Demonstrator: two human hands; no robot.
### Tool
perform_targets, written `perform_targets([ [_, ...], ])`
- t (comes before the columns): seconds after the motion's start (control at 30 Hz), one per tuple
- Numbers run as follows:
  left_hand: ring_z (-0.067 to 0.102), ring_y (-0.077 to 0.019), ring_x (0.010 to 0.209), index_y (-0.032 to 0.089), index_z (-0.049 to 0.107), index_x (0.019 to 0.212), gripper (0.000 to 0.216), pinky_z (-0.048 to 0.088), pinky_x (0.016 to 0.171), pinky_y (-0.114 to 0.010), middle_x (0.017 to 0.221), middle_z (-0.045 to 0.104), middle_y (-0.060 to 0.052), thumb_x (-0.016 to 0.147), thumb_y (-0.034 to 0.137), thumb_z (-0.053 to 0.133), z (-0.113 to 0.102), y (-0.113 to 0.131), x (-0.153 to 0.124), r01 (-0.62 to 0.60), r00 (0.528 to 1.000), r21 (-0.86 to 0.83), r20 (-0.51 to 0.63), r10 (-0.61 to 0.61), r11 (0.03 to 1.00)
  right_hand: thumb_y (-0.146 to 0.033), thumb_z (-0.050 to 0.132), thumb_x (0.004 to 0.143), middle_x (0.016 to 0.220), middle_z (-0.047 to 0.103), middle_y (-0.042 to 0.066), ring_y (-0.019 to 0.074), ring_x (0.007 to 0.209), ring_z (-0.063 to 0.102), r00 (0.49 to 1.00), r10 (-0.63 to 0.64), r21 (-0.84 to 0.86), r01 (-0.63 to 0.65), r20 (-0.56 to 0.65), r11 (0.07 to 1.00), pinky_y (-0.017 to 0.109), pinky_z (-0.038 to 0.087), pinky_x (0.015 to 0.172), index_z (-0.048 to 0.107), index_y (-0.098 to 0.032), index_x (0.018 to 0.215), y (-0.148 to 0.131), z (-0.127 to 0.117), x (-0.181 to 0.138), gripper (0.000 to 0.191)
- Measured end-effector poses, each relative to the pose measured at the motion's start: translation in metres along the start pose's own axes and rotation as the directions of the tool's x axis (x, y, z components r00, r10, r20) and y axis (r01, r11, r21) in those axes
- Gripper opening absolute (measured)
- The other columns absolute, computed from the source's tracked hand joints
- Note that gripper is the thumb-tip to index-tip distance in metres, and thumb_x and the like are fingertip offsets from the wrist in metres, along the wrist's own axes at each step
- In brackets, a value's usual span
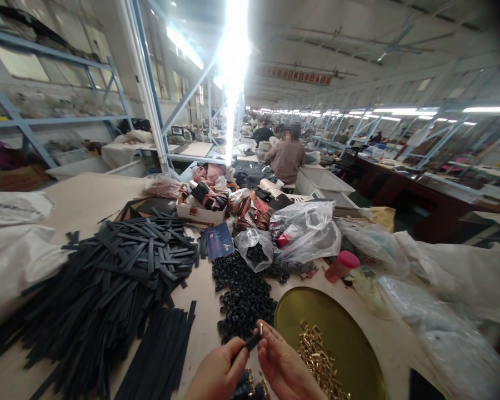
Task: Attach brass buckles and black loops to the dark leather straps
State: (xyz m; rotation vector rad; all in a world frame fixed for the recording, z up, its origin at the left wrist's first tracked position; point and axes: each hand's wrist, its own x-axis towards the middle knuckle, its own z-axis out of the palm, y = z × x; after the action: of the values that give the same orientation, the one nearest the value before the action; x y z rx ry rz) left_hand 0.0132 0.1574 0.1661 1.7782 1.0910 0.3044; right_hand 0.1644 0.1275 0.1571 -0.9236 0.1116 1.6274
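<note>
My left hand (221,368) is closed on a short black strap (252,342) that points up and to the right. The fingers of my right hand (282,360) pinch a small gold-coloured buckle (261,329) at the strap's far end. Whether the strap passes through the buckle is too small to tell. Just beyond my hands spreads a heap of small black loops (248,300). Right of them, a round gold tray (345,316) holds a pile of gold metal buckles (316,353). Below my wrists lie more black pieces with gold parts (250,383), partly hidden.
Long black strips (120,278) cover the table's left side, beside a neater stack (160,350). A blue booklet (219,241), plastic bags (308,228) and a red-lidded jar (341,266) stand beyond. Clear plastic wrapping (454,328) lies at right. A person (286,158) sits farther back.
</note>
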Motion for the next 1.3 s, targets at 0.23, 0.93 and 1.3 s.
perform_targets([
  [0.23, 0.045, -0.0102, 0.059, 0.018, 0.049, 0.077, 0.015, 0.031, 0.055, -0.019, 0.064, 0.048, 0.005, 0.082, 0.031, 0.041, -0.001, 0.012, 0.001, -0.022, 1.000, -0.197, -0.002, 0.022, 0.980, -0.034, 0.076, 0.060, 0.053, 0.057, -0.005, 0.0056, 0.049, 0.048, 0.933, -0.313, -0.453, 0.361, 0.179, 0.815, 0.016, 0.038, 0.048, 0.063, -0.014, 0.067, 0.025, -0.013, 0.005, 0.024],
  [0.93, 0.045, -0.0101, 0.055, 0.018, 0.045, 0.066, 0.020, 0.033, 0.054, -0.020, 0.056, 0.048, 0.005, 0.077, 0.035, 0.042, 0.013, 0.007, 0.003, 0.114, 0.994, -0.349, 0.038, -0.107, 0.930, -0.030, 0.063, 0.068, 0.061, 0.054, -0.002, 0.0135, 0.058, 0.051, 0.861, -0.421, -0.778, 0.464, 0.285, 0.422, 0.024, 0.039, 0.057, 0.055, -0.017, 0.067, 0.017, -0.019, -0.002, 0.015],
  [1.3, 0.044, -0.0120, 0.057, 0.020, 0.036, 0.060, 0.015, 0.028, 0.051, -0.021, 0.055, 0.042, 0.005, 0.073, 0.026, 0.039, 0.029, -0.015, 0.010, 0.236, 0.971, -0.017, -0.043, -0.236, 0.972, -0.024, 0.063, 0.066, 0.066, 0.056, 0.001, 0.0167, 0.066, 0.050, 0.813, -0.386, -0.813, 0.540, 0.436, 0.217, 0.026, 0.036, 0.062, 0.062, -0.021, 0.062, 0.020, -0.043, 0.013, 0.004],
])
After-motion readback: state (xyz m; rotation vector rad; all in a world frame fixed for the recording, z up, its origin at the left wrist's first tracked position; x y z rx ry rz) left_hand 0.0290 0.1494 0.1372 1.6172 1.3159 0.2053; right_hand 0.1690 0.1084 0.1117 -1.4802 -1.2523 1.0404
